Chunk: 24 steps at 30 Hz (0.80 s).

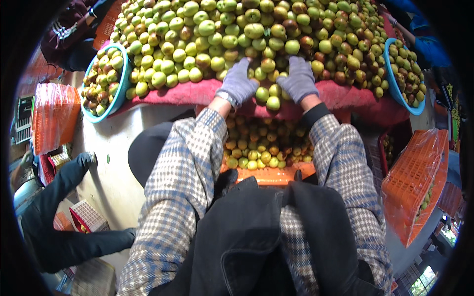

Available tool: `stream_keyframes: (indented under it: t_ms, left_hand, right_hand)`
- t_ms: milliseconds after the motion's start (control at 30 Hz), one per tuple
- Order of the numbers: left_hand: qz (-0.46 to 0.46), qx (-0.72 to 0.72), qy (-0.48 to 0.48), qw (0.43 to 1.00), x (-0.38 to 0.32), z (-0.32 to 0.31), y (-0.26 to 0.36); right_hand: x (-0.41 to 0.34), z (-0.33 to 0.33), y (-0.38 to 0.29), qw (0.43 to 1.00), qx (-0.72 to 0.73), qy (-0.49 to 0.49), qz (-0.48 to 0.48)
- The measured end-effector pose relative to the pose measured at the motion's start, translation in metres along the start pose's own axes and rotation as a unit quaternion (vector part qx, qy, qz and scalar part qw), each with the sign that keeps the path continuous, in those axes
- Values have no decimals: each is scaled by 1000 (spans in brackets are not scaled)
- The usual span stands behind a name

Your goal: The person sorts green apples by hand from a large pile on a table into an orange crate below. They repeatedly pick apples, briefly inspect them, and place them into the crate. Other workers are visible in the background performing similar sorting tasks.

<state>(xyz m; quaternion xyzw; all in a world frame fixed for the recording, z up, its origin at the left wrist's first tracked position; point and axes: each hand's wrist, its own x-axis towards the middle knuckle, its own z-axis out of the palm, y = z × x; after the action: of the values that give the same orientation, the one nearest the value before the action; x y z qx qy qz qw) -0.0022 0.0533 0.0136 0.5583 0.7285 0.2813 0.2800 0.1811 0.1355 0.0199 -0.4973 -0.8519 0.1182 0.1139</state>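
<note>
A large heap of green and reddish-brown jujube fruits lies on a red cloth. My left hand, in a grey-purple knitted glove with bare fingertips, rests at the heap's near edge. Opposite it, my right hand in a matching glove touches the fruits too. Several fruits lie between the two hands, with a green one nearest to me at the cloth's edge. Whether either hand grips a fruit is hard to tell. Below the edge, an orange plastic crate holds many yellow and brown fruits.
Blue-rimmed baskets of fruit stand left and right of the heap. Stacked orange crates in clear plastic are at the left and right. People are at both upper sides; another person's legs extend at the left.
</note>
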Motion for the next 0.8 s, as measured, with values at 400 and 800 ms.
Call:
stream_keyframes:
  t_ms: [400,800]
  left_hand:
    - [0,-222,-75,972,2,8,-9]
    - [2,-158,-184,970,-40,3,24]
  right_hand:
    - [-10,5,21,970,229,-80,-22]
    - [-48,-20,3,928,288,-219,-94]
